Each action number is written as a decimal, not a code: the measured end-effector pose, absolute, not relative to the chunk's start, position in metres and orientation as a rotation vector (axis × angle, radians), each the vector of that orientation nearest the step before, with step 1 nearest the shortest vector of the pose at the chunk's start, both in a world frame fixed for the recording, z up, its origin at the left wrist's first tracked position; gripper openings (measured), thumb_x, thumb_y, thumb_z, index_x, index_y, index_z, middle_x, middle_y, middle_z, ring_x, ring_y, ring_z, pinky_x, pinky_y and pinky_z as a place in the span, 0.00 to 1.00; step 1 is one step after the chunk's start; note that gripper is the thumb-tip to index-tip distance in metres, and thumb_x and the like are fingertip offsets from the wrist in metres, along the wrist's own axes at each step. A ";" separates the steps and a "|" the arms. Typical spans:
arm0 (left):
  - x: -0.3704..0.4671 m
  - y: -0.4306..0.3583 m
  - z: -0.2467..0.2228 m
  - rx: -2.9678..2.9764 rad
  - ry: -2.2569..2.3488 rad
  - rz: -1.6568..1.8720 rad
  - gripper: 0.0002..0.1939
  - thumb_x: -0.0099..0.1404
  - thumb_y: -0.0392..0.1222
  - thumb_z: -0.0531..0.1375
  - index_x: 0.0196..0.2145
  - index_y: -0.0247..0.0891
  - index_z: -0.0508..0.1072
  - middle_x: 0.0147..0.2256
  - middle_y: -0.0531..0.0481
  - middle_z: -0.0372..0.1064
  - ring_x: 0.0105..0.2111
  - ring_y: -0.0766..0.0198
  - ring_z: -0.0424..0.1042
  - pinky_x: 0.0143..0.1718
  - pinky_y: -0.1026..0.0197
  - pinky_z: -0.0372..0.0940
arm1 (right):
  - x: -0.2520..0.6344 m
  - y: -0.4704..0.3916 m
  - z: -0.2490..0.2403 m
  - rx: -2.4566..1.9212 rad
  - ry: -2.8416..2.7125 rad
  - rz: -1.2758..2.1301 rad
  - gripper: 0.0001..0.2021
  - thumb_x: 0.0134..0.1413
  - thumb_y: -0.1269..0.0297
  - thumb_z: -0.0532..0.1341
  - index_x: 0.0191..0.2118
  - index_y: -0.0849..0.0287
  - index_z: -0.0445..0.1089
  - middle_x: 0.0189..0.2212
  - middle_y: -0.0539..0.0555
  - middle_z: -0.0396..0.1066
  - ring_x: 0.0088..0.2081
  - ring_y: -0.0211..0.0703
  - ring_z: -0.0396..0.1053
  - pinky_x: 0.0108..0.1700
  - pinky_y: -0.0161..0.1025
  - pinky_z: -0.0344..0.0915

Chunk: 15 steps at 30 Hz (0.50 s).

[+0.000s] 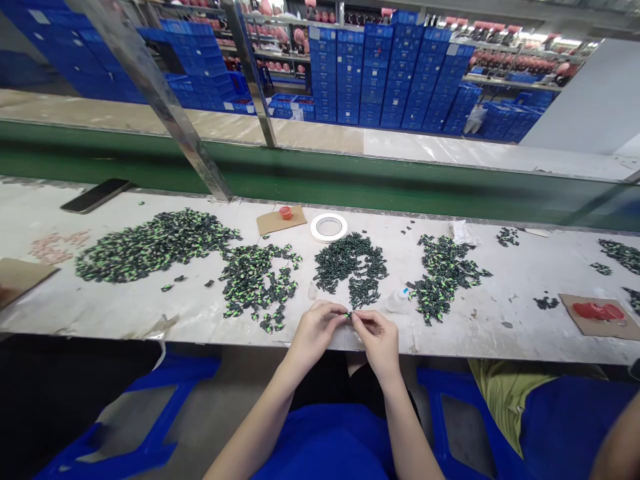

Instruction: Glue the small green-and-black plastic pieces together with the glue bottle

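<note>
At the table's front edge, my left hand and my right hand meet, both pinching one small dark piece with a bit of green. Just beyond them lies a pile of small dark green pieces. Black-and-green pieces form a heap to the left and another heap to the right. A small clear bottle with a blue tip is beside my right hand. Behind the middle pile lies a white tape roll.
The white table also holds a large black-and-green heap, a phone, cardboard with a red cup and red items. A metal post rises behind. People sit on both sides.
</note>
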State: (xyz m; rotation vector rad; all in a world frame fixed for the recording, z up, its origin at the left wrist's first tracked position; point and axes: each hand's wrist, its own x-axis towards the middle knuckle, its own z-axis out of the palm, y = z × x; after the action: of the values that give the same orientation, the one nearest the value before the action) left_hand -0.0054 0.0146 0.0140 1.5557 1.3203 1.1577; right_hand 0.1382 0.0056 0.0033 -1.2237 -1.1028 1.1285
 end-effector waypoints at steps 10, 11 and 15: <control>-0.005 0.002 0.038 1.273 1.219 1.148 0.06 0.55 0.41 0.65 0.31 0.38 0.80 0.32 0.46 0.79 0.36 0.57 0.77 0.42 0.57 0.71 | 0.140 0.003 0.010 -0.974 -1.234 0.896 0.05 0.47 0.73 0.64 0.26 0.56 0.72 0.25 0.50 0.73 0.29 0.39 0.72 0.32 0.36 0.70; -0.005 0.002 0.039 1.295 1.229 1.156 0.06 0.55 0.41 0.65 0.30 0.38 0.80 0.32 0.46 0.79 0.36 0.57 0.77 0.42 0.57 0.71 | 0.141 0.002 0.011 -0.970 -1.249 0.878 0.05 0.48 0.73 0.64 0.26 0.56 0.72 0.25 0.50 0.73 0.29 0.39 0.72 0.32 0.36 0.70; -0.004 0.000 0.045 1.407 1.251 1.188 0.05 0.55 0.40 0.64 0.30 0.38 0.80 0.32 0.46 0.78 0.35 0.58 0.76 0.40 0.58 0.71 | 0.143 0.001 0.016 -0.972 -1.330 0.810 0.05 0.49 0.74 0.63 0.27 0.56 0.72 0.26 0.51 0.73 0.29 0.39 0.72 0.32 0.36 0.70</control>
State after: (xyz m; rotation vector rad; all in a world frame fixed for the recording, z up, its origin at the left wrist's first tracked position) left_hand -0.0041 0.0000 0.0454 1.4073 1.2511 1.1885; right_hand 0.1431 0.0008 0.0164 -0.9724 -1.3300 0.8102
